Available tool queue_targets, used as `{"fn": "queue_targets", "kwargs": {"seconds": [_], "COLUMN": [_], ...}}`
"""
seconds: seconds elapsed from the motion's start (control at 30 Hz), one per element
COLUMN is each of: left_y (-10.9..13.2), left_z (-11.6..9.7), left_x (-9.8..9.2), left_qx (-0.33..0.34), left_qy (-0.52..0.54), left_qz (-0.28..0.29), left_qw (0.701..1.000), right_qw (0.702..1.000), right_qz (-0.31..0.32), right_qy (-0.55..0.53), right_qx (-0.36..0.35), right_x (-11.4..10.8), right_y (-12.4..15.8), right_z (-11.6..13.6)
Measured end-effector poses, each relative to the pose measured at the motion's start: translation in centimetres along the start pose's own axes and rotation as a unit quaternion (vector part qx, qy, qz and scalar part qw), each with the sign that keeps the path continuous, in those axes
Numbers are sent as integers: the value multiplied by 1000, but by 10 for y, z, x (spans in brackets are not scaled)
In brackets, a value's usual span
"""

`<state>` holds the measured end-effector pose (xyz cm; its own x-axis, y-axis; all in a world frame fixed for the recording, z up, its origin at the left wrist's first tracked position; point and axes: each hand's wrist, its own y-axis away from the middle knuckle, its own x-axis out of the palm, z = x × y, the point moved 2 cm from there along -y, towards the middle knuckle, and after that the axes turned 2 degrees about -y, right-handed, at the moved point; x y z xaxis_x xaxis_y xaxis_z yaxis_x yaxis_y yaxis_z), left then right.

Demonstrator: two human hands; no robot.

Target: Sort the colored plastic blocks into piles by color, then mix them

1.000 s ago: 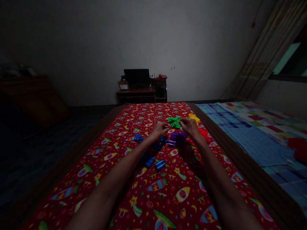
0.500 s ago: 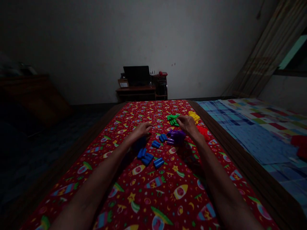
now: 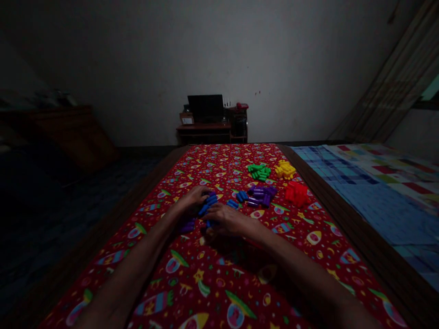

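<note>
Some blue pieces [image 3: 211, 200] beside left grip [image 3: 195, 196]

1. This is a home, judging by the household furniture and soft furnishings.
2. Twelve o'clock: a small brown wooden desk [image 3: 204, 128] bearing a flat black screen [image 3: 206, 108].
3. Two o'clock: a long patterned fabric curtain [image 3: 384, 91].
4. Three o'clock: multicoloured patchwork bedding [image 3: 387, 163].
5. Six o'clock: a red cloth printed with cartoon rockets [image 3: 219, 283].
6. Nine o'clock: a brown wooden cabinet [image 3: 73, 137].
</note>
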<state>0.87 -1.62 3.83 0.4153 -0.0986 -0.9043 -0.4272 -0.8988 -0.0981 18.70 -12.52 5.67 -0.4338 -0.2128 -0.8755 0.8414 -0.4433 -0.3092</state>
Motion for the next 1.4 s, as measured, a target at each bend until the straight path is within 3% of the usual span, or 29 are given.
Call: {"fn": "queue_targets", "kwargs": {"seconds": [0.07,0.13,0.23,0.3,0.4,0.5,0.67,0.77,0.87,0.97,1.1,1.23,1.4], "left_y": [8,20,47,69,96,107,107,110,111,98,51,-9,-66], "left_z": [4,8,14,17,20,26,43,44,29,4,-42,-92,-126], "left_x": [-8,-18,-31,-35,-31,-18,-9,-15,-25,-28,-12,18,41], "left_qx": [-21,-46,-72,-83,-95,-120,-172,-198,-179,-148,-37,71,102], "left_qy": [2,6,21,35,64,128,197,198,213,226,207,214,248], "left_qz": [-29,-46,-10,5,-11,-33,-103,-120,-137,-131,-99,-49,-59], "left_qw": [999,998,997,996,993,984,960,952,951,954,973,973,962], "right_qw": [999,997,990,988,993,994,984,992,994,970,916,897,904], "right_qz": [12,22,24,11,-18,-35,35,26,-59,-164,-263,-283,-231], "right_qy": [29,56,94,113,101,106,176,123,80,56,55,56,38], "right_qx": [0,47,107,104,50,-1,15,5,52,171,299,336,357], "right_x": [7,7,0,-2,7,28,56,47,11,-38,-85,-96,-87], "right_y": [0,2,6,5,-5,-24,-51,-47,-24,18,75,104,110], "right_z": [1,-4,-13,-13,1,27,52,44,15,-28,-80,-103,-109]}}
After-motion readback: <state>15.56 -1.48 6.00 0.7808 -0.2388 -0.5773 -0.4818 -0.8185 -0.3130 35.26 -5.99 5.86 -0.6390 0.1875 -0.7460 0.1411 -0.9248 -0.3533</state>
